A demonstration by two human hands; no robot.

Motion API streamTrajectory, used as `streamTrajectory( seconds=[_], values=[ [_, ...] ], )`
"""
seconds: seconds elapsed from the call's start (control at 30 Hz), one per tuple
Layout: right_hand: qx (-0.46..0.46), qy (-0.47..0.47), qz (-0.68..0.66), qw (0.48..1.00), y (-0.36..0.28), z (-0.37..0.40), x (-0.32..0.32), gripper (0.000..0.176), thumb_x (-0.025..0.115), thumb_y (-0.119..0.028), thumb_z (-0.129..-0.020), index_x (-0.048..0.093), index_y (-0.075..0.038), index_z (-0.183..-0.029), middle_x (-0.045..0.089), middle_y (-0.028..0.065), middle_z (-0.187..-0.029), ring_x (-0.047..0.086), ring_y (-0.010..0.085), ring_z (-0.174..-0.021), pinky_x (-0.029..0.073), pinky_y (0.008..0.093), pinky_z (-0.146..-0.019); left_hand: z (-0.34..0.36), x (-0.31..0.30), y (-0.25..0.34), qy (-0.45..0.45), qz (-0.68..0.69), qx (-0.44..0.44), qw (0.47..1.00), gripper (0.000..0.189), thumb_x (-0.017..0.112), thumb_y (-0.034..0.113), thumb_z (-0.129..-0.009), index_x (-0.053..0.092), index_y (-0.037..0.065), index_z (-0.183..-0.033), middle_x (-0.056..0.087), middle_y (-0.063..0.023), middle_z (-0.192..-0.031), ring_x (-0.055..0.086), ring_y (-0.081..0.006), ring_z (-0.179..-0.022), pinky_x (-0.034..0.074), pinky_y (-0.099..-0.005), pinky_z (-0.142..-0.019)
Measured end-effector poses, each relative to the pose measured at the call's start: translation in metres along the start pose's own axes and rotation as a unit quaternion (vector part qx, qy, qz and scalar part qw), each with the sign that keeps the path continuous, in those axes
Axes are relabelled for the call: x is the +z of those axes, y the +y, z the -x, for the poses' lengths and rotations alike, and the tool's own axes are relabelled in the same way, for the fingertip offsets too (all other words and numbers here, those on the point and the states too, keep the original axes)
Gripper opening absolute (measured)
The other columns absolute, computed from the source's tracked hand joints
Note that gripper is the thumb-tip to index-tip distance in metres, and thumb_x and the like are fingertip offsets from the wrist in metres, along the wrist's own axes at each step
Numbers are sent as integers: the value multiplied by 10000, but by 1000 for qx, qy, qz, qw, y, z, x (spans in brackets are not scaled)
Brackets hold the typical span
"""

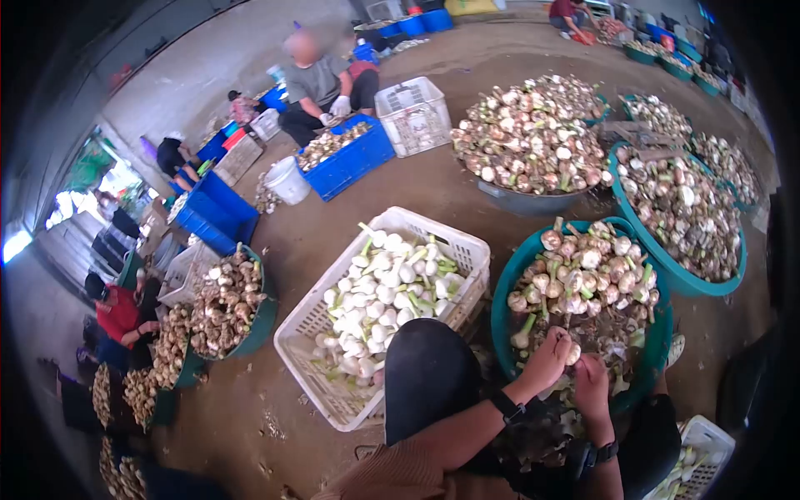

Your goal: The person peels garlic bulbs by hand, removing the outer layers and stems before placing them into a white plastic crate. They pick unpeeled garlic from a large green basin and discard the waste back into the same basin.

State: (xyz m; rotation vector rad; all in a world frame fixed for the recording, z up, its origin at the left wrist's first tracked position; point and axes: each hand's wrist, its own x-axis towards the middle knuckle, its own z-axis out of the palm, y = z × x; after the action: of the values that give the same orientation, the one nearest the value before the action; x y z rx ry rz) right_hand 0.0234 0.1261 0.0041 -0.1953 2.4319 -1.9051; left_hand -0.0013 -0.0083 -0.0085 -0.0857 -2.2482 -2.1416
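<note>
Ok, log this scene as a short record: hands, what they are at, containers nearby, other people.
left hand: fingers on a garlic bulb
right hand: fingers curled close beside the bulb; anything in its grip cannot be made out
below hands: teal tub with brownish bulbs and loose skins
beside tub: white slatted crate of white bulbs with green stems
behind tub: heaped grey basin
other people: several; the nearest worker wears white gloves and sits by a blue crate

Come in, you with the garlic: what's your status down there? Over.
Left hand pinching round, whitish garlic bulb. Right hand curled beside it, grip hidden. Both above round teal plastic tub; nothing seen blocking.
</note>
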Motion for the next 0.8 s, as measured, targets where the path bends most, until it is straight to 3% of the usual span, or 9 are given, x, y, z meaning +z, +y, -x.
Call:
streamTrajectory(
  seconds=[0.03,0.17,0.23,0.3,0.4,0.63,0.73,0.77,0.8],
  values=[
    [-148,43,199,968,-4,-1,0,135,507,-86,-836,597,-20,-912,578,128,-841,555,256,-709,429,313,-657,1,0,-3,13,-1,3,1000,264,344,283,-935,442,38,-923,518,-133,-739,541,-301,-692,419,-370,-655],
    [-177,-19,308,934,-11,3,-2,99,531,-24,-765,524,14,-674,518,155,-637,515,334,-625,407,407,-572,-4,-2,-29,-69,-15,-28,997,216,367,174,-925,467,2,-841,492,-148,-808,470,-255,-728,378,-352,-649],
    [-144,-57,265,952,-6,2,-5,166,546,-32,-746,462,22,-613,468,167,-566,488,347,-565,375,421,-520,-2,2,-35,-51,14,-41,998,285,365,239,-933,486,23,-792,506,-101,-758,472,-202,-666,374,-332,-593],
    [-94,-59,226,968,-3,4,-4,138,519,-15,-728,452,38,-619,426,172,-549,414,267,-479,342,357,-484,1,-8,-8,-120,199,-221,947,346,366,318,-936,512,64,-752,499,-24,-662,449,-123,-563,349,-278,-500],
    [-61,-37,253,965,13,1,-3,150,499,-40,-763,480,41,-637,460,113,-530,400,173,-479,338,325,-486,-2,-6,-23,-148,234,-226,934,365,375,374,-931,548,102,-759,446,41,-537,374,-61,-418,273,-227,-374],
    [114,13,-57,992,29,2,-7,188,438,-116,-894,563,16,-844,518,-15,-707,427,69,-615,338,223,-552,-9,-1,-19,-120,215,-194,950,401,393,420,-922,577,77,-824,489,20,-566,423,-61,-421,322,-229,-369],
    [38,-21,61,997,15,-2,-14,155,472,-71,-869,590,27,-894,589,35,-756,528,106,-698,413,257,-638,-13,-5,-13,-172,171,-151,958,442,400,432,-918,583,47,-803,463,14,-557,418,-81,-448,346,-249,-425],
    [-31,46,171,984,30,1,-17,136,493,-31,-843,595,34,-906,598,86,-778,549,158,-735,432,302,-681,-14,-21,12,-237,39,-187,952,446,426,415,-912,590,34,-748,458,4,-526,419,-86,-463,358,-241,-452],
    [-150,55,251,955,8,2,-13,137,502,0,-815,601,29,-905,594,141,-798,558,225,-752,438,332,-695,-10,-21,13,-237,-71,-92,965,404,486,368,-894,586,37,-684,469,-13,-511,435,-95,-470,379,-248,-477]
  ],
)
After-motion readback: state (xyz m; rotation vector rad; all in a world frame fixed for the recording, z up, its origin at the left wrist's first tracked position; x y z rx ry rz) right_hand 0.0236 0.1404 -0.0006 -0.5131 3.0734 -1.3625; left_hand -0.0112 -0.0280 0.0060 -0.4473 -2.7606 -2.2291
